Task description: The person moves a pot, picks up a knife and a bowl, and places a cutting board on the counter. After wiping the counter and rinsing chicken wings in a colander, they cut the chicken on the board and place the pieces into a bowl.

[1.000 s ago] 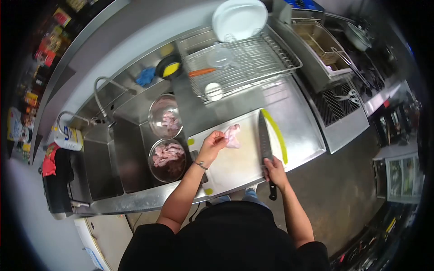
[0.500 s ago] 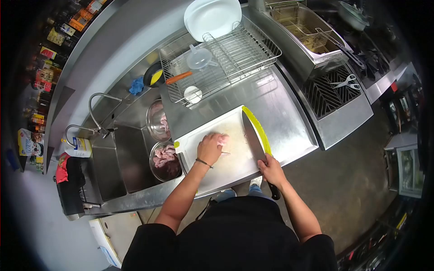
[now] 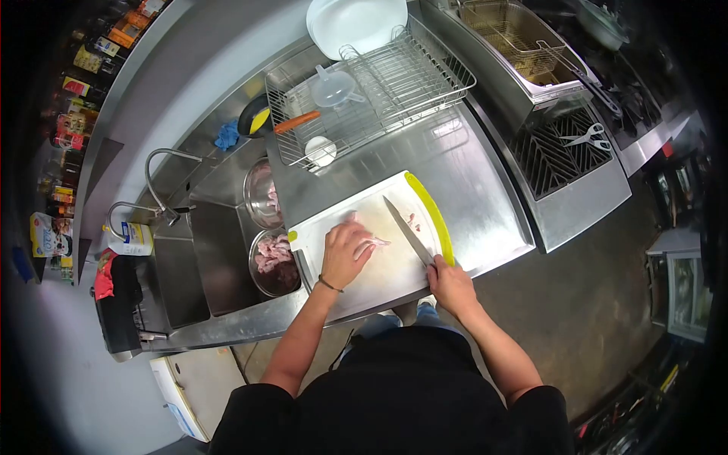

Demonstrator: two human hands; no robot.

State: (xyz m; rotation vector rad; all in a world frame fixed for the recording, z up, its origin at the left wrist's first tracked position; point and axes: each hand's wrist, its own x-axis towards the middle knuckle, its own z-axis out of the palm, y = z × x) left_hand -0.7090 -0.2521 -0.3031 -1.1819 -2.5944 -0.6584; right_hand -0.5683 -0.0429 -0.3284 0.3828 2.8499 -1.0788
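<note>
A white cutting board (image 3: 341, 284) with a yellow-green edge lies on the steel counter. My left hand (image 3: 343, 254) is on a piece of raw meat (image 3: 371, 242) at the board's left half, its fingers curled on it. My right hand (image 3: 450, 287) is closed around the handle of a large knife (image 3: 409, 233), whose blade points up and left over the board. Small meat scraps (image 3: 414, 221) lie right of the blade. Two metal bowls stand left of the board, the near one (image 3: 258, 282) and the far one (image 3: 250, 199), both with raw meat.
Behind the board is a wire dish rack (image 3: 421, 102) with a strainer (image 3: 334, 89) and a white basin (image 3: 356, 26). A sink (image 3: 220, 258) with faucets is at left. Scissors (image 3: 589, 137) lie on a grate beside the fryer (image 3: 523, 45) at right.
The knife has swung left, away from the yellow-green edge, and the scraps beside it now show. My left hand has shifted slightly left with the meat.
</note>
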